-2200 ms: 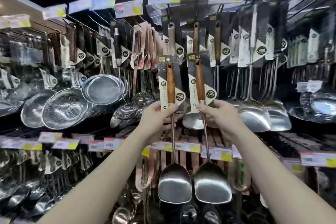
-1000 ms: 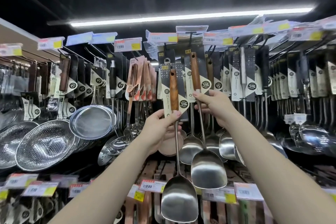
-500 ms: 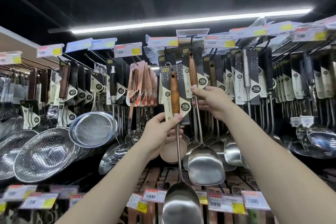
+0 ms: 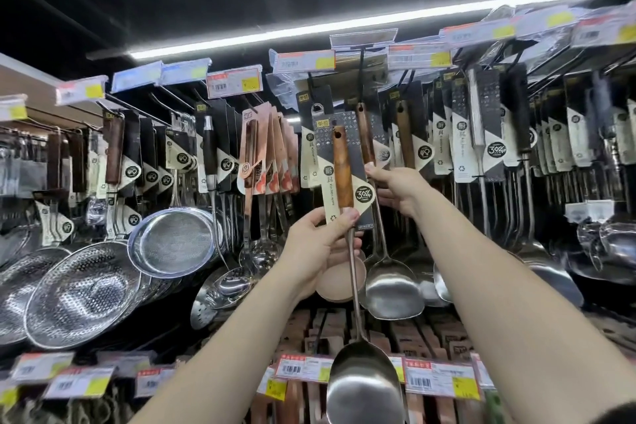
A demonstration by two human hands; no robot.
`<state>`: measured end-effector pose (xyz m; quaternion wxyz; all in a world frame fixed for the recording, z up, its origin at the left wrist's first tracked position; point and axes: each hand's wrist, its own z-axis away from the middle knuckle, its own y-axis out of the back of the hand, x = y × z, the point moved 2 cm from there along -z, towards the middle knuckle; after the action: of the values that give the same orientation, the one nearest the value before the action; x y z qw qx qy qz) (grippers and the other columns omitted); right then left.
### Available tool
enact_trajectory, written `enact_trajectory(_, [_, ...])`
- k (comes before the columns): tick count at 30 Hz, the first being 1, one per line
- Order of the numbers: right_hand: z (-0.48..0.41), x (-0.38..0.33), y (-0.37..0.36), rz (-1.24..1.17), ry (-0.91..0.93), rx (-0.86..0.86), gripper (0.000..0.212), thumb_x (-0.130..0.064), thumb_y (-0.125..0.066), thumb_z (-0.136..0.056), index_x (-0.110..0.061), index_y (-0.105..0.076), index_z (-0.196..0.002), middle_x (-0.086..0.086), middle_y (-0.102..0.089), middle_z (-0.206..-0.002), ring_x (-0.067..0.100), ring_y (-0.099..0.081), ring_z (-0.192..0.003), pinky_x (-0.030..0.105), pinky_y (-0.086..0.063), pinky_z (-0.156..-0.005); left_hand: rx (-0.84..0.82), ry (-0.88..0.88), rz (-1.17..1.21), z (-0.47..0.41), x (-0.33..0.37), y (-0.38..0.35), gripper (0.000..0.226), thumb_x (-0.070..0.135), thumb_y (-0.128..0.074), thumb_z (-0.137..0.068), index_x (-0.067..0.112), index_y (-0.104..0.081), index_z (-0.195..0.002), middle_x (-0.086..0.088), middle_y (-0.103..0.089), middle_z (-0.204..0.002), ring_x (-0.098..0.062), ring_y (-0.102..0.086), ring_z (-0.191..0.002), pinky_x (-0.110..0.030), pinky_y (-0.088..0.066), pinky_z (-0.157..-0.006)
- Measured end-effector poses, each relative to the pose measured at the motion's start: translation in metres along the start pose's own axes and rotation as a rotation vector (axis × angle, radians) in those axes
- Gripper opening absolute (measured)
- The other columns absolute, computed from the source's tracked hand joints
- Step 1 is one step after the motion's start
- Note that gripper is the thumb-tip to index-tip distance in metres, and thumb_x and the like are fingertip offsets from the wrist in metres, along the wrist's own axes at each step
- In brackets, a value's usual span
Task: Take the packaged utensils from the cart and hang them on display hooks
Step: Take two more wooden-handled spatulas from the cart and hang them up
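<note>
Two packaged steel wok spatulas with wooden handles and dark cardboard sleeves are in my hands. My left hand (image 4: 321, 239) pinches the lower edge of the nearer spatula's card (image 4: 340, 175); its blade (image 4: 364, 385) hangs low in the middle. My right hand (image 4: 395, 188) grips the second spatula (image 4: 392, 286) at its handle, raised behind the first. Its handle top (image 4: 361, 113) sits right under a black display hook (image 4: 361, 62) below an unlabelled clear tag holder; I cannot tell whether it is on the hook.
Rows of packaged ladles and spatulas (image 4: 481, 134) hang to the right, copper-coloured packs (image 4: 268, 148) to the left. Steel strainers and colanders (image 4: 172, 241) fill the lower left. Price tags (image 4: 440, 379) line the rail below. No cart is visible.
Both hands have risen toward the top hooks. The right hand's spatula went up and back to the hook behind the left one; my view tilted upward.
</note>
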<state>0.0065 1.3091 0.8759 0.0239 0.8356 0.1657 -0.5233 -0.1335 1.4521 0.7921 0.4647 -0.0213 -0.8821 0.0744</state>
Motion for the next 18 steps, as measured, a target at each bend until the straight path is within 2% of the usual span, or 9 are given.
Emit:
enact_trajectory(2, [-0.004,0.003,0.002,0.002,-0.009,0.017,0.055,-0.026,-0.084,-0.083,-0.001,-0.063,-0.128,0.007,-0.077,-0.099,0.02,-0.072,-0.077,0.029,-0.059,-0.064,0.003,0.008,-0.009,-0.001,-0.002,-0.002,0.049,0.031,-0.083,-0.079,0.005,-0.069,-0.118,-0.015,-0.075,-0.09,-0.022,-0.073,-0.076,-0.034,-0.063,-0.071])
enact_trajectory(4, [-0.002,0.005,0.002,0.001,-0.014,0.027,0.045,-0.025,-0.082,-0.086,0.003,-0.067,-0.118,0.013,-0.076,-0.097,0.021,-0.071,-0.076,0.029,-0.059,-0.064,0.008,0.017,-0.022,-0.001,-0.004,-0.005,0.038,0.026,-0.08,-0.086,0.005,-0.069,-0.117,-0.015,-0.076,-0.09,-0.022,-0.074,-0.075,-0.033,-0.063,-0.07])
enact_trajectory(8, [0.012,0.007,0.0,-0.008,0.027,0.062,0.018,-0.016,-0.079,-0.089,-0.002,-0.066,-0.09,0.009,-0.07,-0.068,0.011,-0.065,-0.046,0.022,-0.055,-0.047,0.006,0.013,-0.036,-0.003,-0.005,-0.013,0.03,0.025,-0.079,-0.088,0.009,-0.071,-0.112,-0.015,-0.076,-0.09,-0.022,-0.073,-0.073,-0.033,-0.062,-0.068])
enact_trajectory(10, [0.022,0.007,0.001,0.05,0.062,0.103,0.016,-0.016,-0.076,-0.09,-0.011,-0.063,-0.083,0.0,-0.064,-0.053,0.008,-0.055,-0.036,0.017,-0.043,-0.037,-0.005,0.008,-0.04,-0.005,-0.004,-0.018,0.03,0.026,-0.08,-0.088,0.01,-0.071,-0.111,-0.015,-0.077,-0.089,-0.022,-0.073,-0.075,-0.035,-0.062,-0.071])
enact_trajectory(12, [0.03,0.002,0.002,0.167,0.097,0.212,0.018,-0.027,-0.073,-0.088,-0.011,-0.065,-0.089,0.005,-0.067,-0.061,0.019,-0.063,-0.047,0.027,-0.053,-0.044,-0.015,0.001,-0.04,-0.007,-0.002,-0.023,0.032,0.026,-0.081,-0.087,0.009,-0.071,-0.112,-0.015,-0.076,-0.089,-0.023,-0.073,-0.075,-0.036,-0.062,-0.072])
enact_trajectory(14, [0.043,-0.007,0.009,0.258,0.101,0.332,0.032,-0.035,-0.061,-0.086,-0.006,-0.069,-0.097,0.015,-0.074,-0.082,0.032,-0.074,-0.069,0.044,-0.064,-0.063,-0.023,-0.007,-0.032,-0.009,0.0,-0.029,0.034,0.026,-0.081,-0.087,0.009,-0.071,-0.114,-0.015,-0.075,-0.089,-0.023,-0.072,-0.075,-0.035,-0.062,-0.07])
enact_trajectory(15, [0.052,-0.013,0.012,0.194,0.093,0.316,0.034,-0.034,-0.056,-0.092,-0.004,-0.068,-0.099,0.017,-0.075,-0.087,0.032,-0.075,-0.074,0.043,-0.065,-0.064,-0.024,-0.012,-0.027,-0.01,0.002,-0.032,0.034,0.026,-0.081,-0.087,0.009,-0.071,-0.114,-0.015,-0.075,-0.089,-0.024,-0.072,-0.075,-0.035,-0.062,-0.07])
enact_trajectory(17, [0.07,-0.02,0.016,0.002,0.068,0.144,0.038,-0.038,-0.049,-0.103,-0.004,-0.066,-0.104,0.015,-0.077,-0.093,0.026,-0.076,-0.079,0.033,-0.062,-0.062,-0.018,-0.019,-0.017,-0.012,0.005,-0.037,0.033,0.026,-0.082,-0.087,0.01,-0.071,-0.114,-0.018,-0.077,-0.094,-0.025,-0.073,-0.078,-0.037,-0.062,-0.073])
enact_trajectory(18, [0.079,-0.025,0.017,-0.031,0.072,0.045,0.043,-0.045,-0.049,-0.104,-0.005,-0.065,-0.109,0.014,-0.078,-0.098,0.026,-0.076,-0.087,0.033,-0.061,-0.068,-0.013,-0.02,-0.012,-0.013,0.006,-0.038,0.033,0.026,-0.082,-0.087,0.01,-0.072,-0.114,-0.019,-0.077,-0.096,-0.025,-0.073,-0.08,-0.039,-0.063,-0.075])
